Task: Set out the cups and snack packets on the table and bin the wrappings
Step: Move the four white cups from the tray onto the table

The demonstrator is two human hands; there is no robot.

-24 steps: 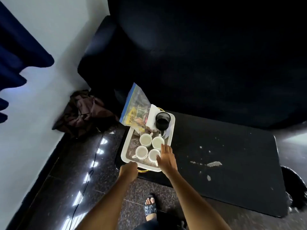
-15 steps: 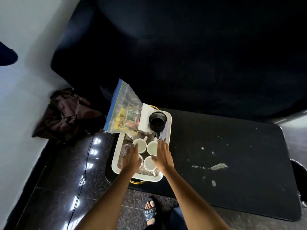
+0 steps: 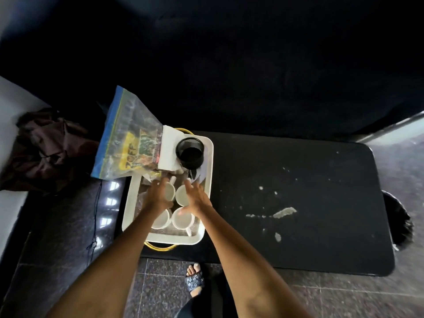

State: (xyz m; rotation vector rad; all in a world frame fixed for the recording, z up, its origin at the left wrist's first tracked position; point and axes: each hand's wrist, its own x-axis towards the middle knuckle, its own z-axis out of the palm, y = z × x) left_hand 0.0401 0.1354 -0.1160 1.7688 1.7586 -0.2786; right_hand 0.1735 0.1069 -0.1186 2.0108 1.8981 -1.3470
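A white tray sits at the left end of the black table. It holds several white cups, a black mesh holder, white napkins and a clear zip bag of snack packets leaning off its far left corner. My left hand reaches over the far left cup, fingers spread and touching it. My right hand hovers over the far right cup, fingers apart, holding nothing.
A dark sofa fills the far side. Crumpled brown cloth lies on the floor at the left. A dark bin stands past the table's right end. Pale scuffs mark the tabletop. My sandalled foot is near the table's front edge.
Both hands have moved from the tray's near edge forward over the cups. The camera has leaned in closer over the tray.
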